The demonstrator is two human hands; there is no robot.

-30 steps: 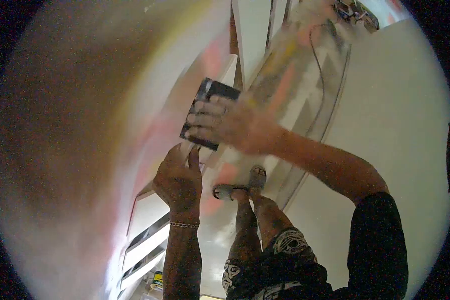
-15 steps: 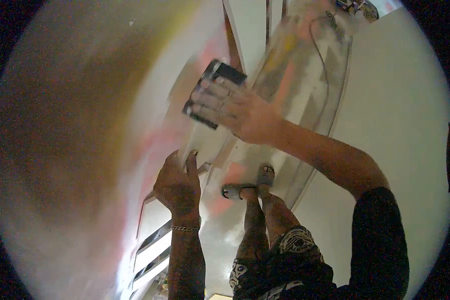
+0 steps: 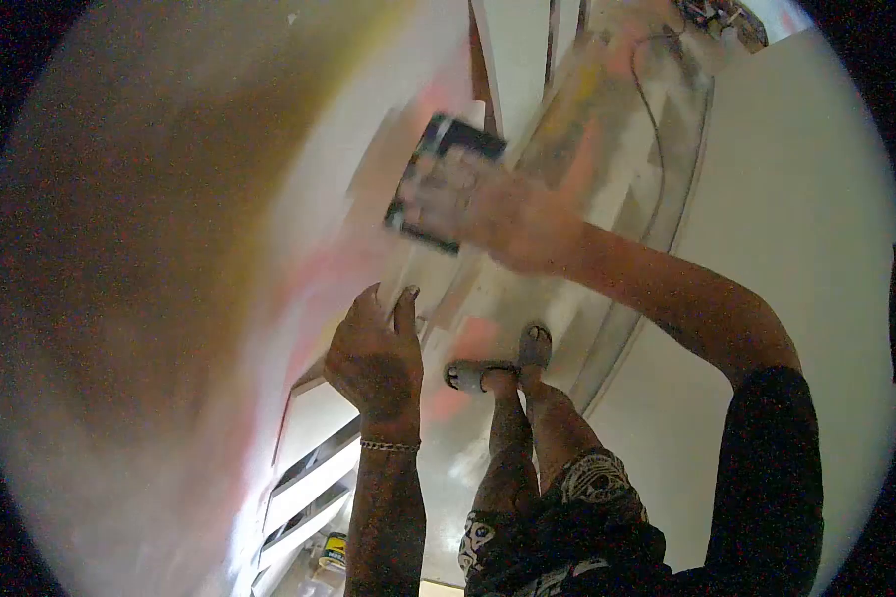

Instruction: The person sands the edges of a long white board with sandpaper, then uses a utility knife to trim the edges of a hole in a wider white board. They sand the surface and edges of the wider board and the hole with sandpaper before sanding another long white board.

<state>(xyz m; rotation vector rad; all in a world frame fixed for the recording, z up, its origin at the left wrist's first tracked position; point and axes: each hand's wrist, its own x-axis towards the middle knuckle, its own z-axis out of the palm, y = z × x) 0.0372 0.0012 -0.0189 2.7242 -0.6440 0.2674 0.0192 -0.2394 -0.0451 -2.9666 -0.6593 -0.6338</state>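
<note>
So the main change here: the dark block (image 3: 458, 133) is sitting further up the pale board (image 3: 405, 269) now. A second ago its lower corner was right up at the left fingertips; now a bare stretch of board is showing between them. The view's shifting a bit too, so I'm judging by the gap.

The right hand (image 3: 518, 214) is holding the block, fingers spreading across its back. It's blurring pretty badly, so I can't tell how tightly they're gripping. The left hand (image 3: 373, 353) is pinching the near end of the board between thumb and fingers, and that hold is looking the same as before.

What it means for the work, I'd guess: the block is covering the board's farther part while the left hand is steadying the near end. Can't see any difference in the surface yet. The feet in sandals (image 3: 468, 377) are standing just beside.
</note>
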